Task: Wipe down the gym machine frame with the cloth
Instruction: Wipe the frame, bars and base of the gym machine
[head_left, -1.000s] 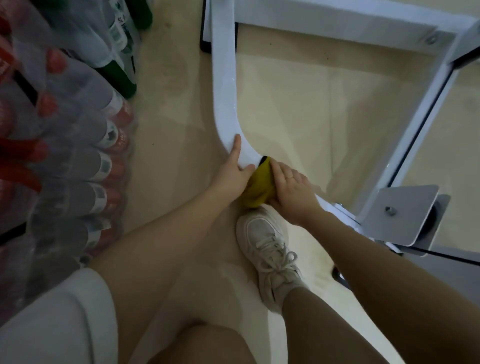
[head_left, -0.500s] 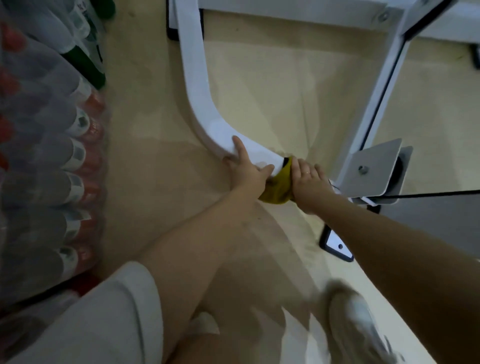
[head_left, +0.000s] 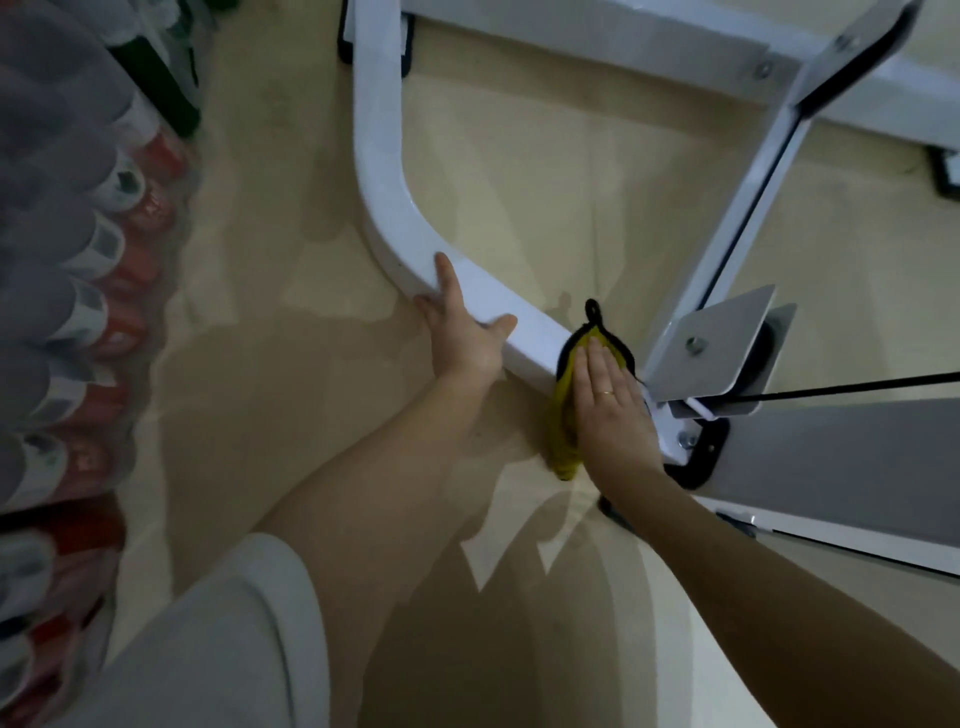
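Note:
The white gym machine frame (head_left: 384, 171) lies low on the beige floor, its bar curving from the top centre toward the right. My left hand (head_left: 465, 338) rests against the bar just past the bend, thumb on top and fingers straight along the outer side. A yellow cloth (head_left: 563, 415) with a black edge and loop is draped over the bar further right. My right hand (head_left: 608, 400) presses flat on the cloth with straight fingers, close to the bolted foot of the frame.
Shrink-wrapped packs of bottles (head_left: 104, 249) with red caps line the left side. A grey metal plate (head_left: 722, 343) and a white upright post (head_left: 753, 182) stand right of the cloth. A black cable (head_left: 857, 387) runs off to the right.
My right hand has slid the cloth along the bar toward the metal plate and now lies flat on it. My left hand stays near the bend. The shoe has left the view.

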